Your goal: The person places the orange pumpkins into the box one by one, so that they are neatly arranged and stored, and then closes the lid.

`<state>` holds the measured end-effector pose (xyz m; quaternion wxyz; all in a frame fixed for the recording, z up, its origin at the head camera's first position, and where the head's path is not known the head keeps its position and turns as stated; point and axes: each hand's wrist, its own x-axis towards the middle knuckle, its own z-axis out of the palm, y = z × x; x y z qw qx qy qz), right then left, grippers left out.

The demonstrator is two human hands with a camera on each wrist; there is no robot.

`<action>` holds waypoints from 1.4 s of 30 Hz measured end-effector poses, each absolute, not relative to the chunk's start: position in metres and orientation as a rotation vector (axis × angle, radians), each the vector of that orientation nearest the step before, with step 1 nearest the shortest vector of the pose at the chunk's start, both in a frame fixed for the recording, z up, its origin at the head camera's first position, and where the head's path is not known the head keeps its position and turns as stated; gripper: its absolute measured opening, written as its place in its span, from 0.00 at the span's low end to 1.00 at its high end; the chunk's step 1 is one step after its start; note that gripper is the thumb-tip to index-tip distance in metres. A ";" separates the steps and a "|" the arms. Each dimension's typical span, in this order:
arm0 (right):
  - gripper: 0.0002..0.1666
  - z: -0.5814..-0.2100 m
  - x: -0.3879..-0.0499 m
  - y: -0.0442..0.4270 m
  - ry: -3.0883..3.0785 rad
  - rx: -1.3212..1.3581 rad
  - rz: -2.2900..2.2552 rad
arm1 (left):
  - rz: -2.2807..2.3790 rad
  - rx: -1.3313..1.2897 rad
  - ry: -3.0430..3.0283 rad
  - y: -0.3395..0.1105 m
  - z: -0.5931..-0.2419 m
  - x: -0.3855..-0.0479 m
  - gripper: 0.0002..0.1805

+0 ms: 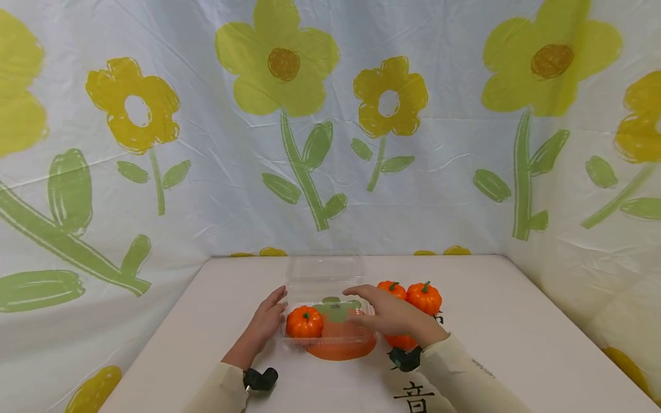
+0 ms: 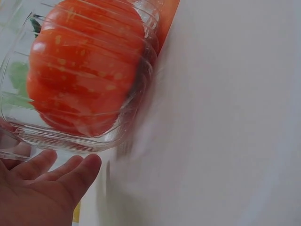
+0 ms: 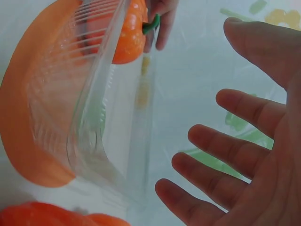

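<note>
A clear plastic box [image 1: 330, 339] with its lid [image 1: 325, 268] raised at the back stands on the table, and one small orange pumpkin [image 1: 304, 322] sits in its left part. My left hand [image 1: 264, 322] is at the box's left side, fingers extended; in the left wrist view the fingertips of the left hand [image 2: 51, 188] lie by the box wall [image 2: 70, 143]. Over the box's right side is my right hand [image 1: 389, 312], fingers spread and holding nothing. The right wrist view shows this hand [image 3: 249, 141] apart from the box [image 3: 96, 113].
To the right of the box are several more orange pumpkins [image 1: 424, 298], partly behind the right hand and wrist. Under the box the table cover [image 1: 490, 338] has a printed orange pumpkin picture [image 1: 341, 350]; black characters [image 1: 413, 396] are printed nearer the front. A flowered curtain [image 1: 330, 172] hangs behind.
</note>
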<state>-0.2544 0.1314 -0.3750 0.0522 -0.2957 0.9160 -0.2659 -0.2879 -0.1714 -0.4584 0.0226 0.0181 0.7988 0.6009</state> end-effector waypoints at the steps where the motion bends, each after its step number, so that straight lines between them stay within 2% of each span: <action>1: 0.36 -0.375 -0.255 0.133 2.791 -0.893 -0.812 | 1.860 0.055 2.476 -0.171 -0.458 -0.288 0.30; 23: 0.34 -0.382 -0.253 0.181 2.867 -0.837 -0.854 | 1.786 0.045 2.505 -0.173 -0.458 -0.291 0.30; 30: 0.29 -0.386 -0.251 0.195 2.851 -0.862 -0.869 | 1.758 0.046 2.502 -0.173 -0.457 -0.289 0.30; 42: 0.34 -0.400 -0.250 0.212 2.859 -0.829 -0.854 | 1.772 0.060 2.496 -0.172 -0.458 -0.291 0.31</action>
